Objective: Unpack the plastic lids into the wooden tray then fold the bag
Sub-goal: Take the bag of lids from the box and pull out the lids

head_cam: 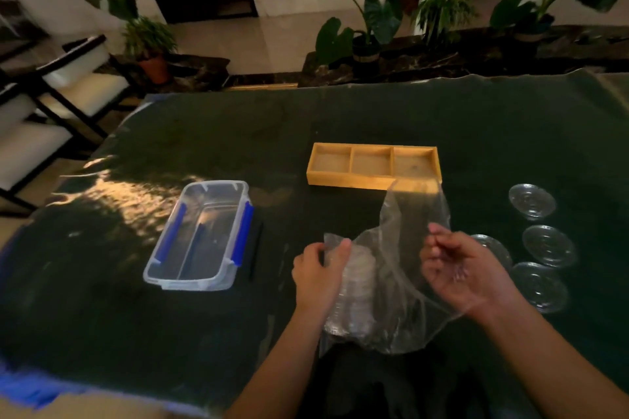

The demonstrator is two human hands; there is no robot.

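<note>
Left hand [320, 274] comes first after the clear box: its fingers are curled around the stack of lids [354, 296] through the bag [401, 282], apparently to keep the stack steady while the bag is opened. Left of the bag, well apart, stands a clear box [199, 236] with blue clips, empty as far as can be seen. The bag itself is thin clear plastic, crumpled on the dark worktop [102, 299], with its loose upper part rising toward the wooden tray [373, 165]. That tray sits beyond the bag, its near edge partly veiled by the plastic; its three compartments look empty, so none of the lids has reached it yet. On the bag's right side the right hand [463, 269] is palm-up and half open, fingers pinching the film and lifting it, likely to spread the mouth so the lids can be drawn out. Right of the bag, four loose lids [532, 201] lie flat on the worktop rather than in the tray; why they rest there I cannot tell.
</note>
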